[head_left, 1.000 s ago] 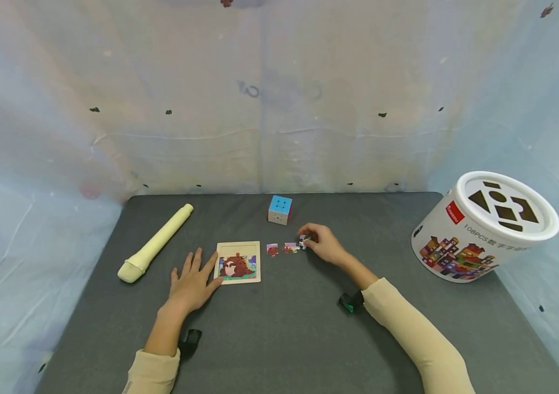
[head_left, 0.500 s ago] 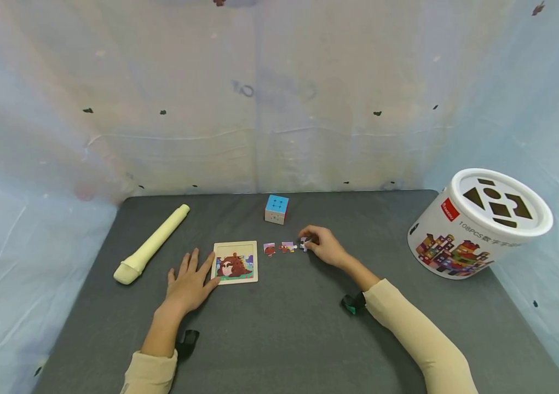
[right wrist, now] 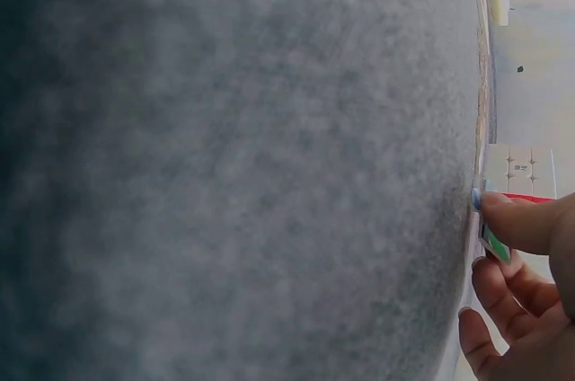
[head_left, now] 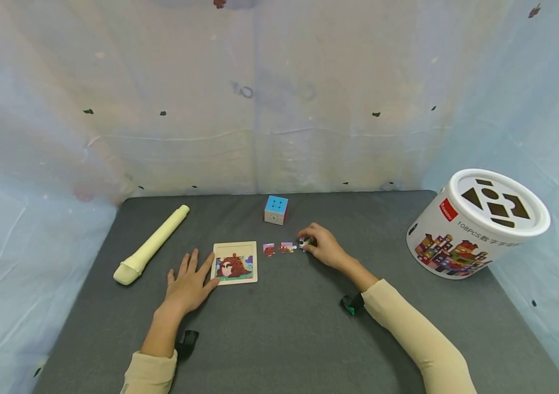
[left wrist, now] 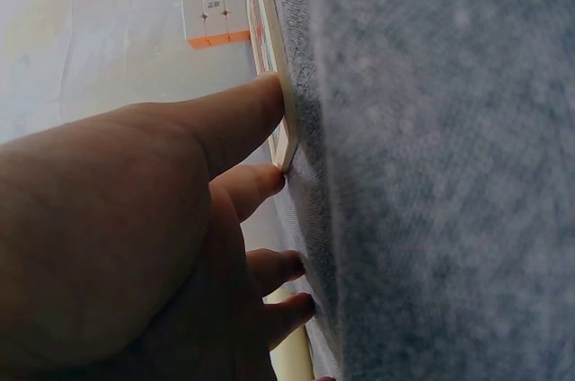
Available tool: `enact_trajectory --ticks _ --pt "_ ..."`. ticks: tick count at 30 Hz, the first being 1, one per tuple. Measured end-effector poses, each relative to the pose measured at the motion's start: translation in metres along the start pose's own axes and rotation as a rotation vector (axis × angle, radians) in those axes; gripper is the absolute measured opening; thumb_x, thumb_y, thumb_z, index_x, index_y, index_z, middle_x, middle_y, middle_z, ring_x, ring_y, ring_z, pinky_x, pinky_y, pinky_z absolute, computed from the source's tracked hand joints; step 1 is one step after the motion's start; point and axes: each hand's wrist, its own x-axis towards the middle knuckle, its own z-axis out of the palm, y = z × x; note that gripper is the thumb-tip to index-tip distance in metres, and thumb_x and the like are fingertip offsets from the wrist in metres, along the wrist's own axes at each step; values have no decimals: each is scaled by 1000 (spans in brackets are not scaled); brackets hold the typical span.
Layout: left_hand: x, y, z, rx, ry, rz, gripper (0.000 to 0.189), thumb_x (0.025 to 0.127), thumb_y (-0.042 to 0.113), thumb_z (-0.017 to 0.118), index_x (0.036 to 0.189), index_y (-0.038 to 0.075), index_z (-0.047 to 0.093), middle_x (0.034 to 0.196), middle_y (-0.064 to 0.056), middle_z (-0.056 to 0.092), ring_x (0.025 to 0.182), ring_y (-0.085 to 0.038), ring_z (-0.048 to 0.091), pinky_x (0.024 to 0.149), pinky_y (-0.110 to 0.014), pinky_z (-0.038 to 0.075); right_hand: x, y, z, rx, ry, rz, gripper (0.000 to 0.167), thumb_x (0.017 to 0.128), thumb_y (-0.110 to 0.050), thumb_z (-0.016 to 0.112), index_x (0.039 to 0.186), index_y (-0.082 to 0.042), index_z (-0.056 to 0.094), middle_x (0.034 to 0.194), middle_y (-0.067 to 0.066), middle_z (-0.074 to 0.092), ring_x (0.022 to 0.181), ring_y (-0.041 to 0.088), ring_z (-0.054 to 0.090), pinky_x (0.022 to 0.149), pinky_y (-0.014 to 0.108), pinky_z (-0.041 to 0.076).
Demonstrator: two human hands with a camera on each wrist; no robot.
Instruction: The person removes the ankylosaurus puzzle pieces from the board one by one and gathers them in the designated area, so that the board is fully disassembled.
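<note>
Here, near centre, the right hand (head_left: 326, 246) pinches a piece (right wrist: 495, 243), right of the board (head_left: 232, 250) the spread left hand (head_left: 188, 289) touches.

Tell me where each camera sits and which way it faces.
Head: on the head, facing forward and down at the table; left grip, right grip and sleeves show.
Left wrist: on that wrist, facing low over the table toward frame and cube; left grip shows close.
Right wrist: on that wrist, facing low over the table; right grip, pinching a piece, shows at the edge.
All three share the cube; head and left wrist share the frame.
</note>
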Motion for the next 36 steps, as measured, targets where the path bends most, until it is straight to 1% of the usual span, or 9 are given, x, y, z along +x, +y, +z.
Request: enact_trajectory --ticks 4,7,14,20,24,30,36 --pt "1 0 1 2 -3 -1 70 102 40 55 159 12 25 162 -30 8 148 -50 5 107 -77 5 1 0 0 -22 -4 11 31 89 -2 74 120 -1 68 110 11 63 95 25 58 81 42 49" --pt "1 0 1 3 -4 -2 71 102 40 55 159 12 25 162 -30 8 148 -50 5 107 -77 5 1 1 0 -29 -3 21 31 89 -4 75 119 -1 68 110 11 64 98 25 57 84 43 48" --pt "3 -3 3 4 -1 0 71 102 41 55 159 12 25 162 -30 7 148 -51 4 107 -77 4 1 4 0 -28 -10 32 27 88 -5 75 114 -2 71 109 11 63 97 25 53 85 44 44" --pt "4 -4 5 3 11 10 71 101 41 55 159 12 25 162 -30 8 147 -51 5 107 -78 5 1 4 0 -35 -26 41 27 89 -6 75 115 -2 71 108 10 63 98 26 52 87 45 41" --pt "5 -5 6 4 7 8 71 102 42 54 159 13 24 162 -29 7 148 -50 5 107 -77 5 1 2 -1 -36 -29 45 29 89 -6 74 118 -2 70 110 10 63 98 25 52 87 46 40" --pt "4 -5 5 0 8 10 71 102 43 54 159 13 24 162 -30 7 148 -50 5 107 -78 5 0 2 0 -37 -25 51 28 89 -7 75 116 -2 70 109 10 63 97 25 51 86 46 38" --pt "2 -4 4 -2 10 8 71 102 42 55 159 13 25 162 -29 8 148 -50 5 107 -77 6 0 3 1 -50 -6 62 27 88 -9 76 114 -4 72 108 9 64 97 25 51 84 45 32"
